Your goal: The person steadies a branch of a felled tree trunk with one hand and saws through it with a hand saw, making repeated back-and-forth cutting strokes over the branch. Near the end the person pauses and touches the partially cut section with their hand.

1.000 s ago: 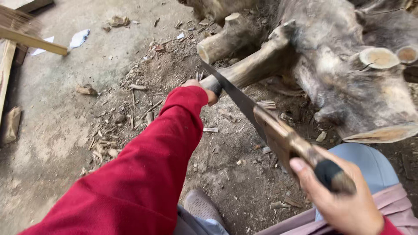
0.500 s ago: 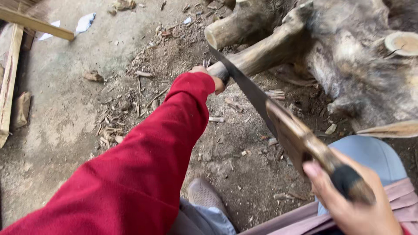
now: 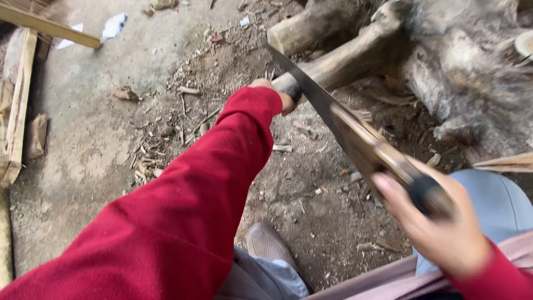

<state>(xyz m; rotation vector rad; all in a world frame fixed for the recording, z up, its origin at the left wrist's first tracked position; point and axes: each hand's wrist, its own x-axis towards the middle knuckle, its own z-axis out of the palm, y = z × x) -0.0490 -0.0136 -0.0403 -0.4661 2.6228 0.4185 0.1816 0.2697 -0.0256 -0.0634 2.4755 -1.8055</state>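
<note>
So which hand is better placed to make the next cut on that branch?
Right. The right hand grips the handle of the long blade, which already lies across the branch. The left hand holds the branch's cut end, steadying it, and holds no tool.

It looked like an outdoor yard used for rough woodwork, not a fitted workshop. The ground [image 3: 94, 150] was bare dirt and a worn concrete patch, strewn with wood chips and splinters [image 3: 161, 150] through the middle of the frame. A large gnarled tree stump [image 3: 472, 72] with cut limbs filled the upper right. Rough planks [image 3: 19, 100] lay along the left edge, and scraps of litter [image 3: 114, 25] sat near the upper left.
</note>
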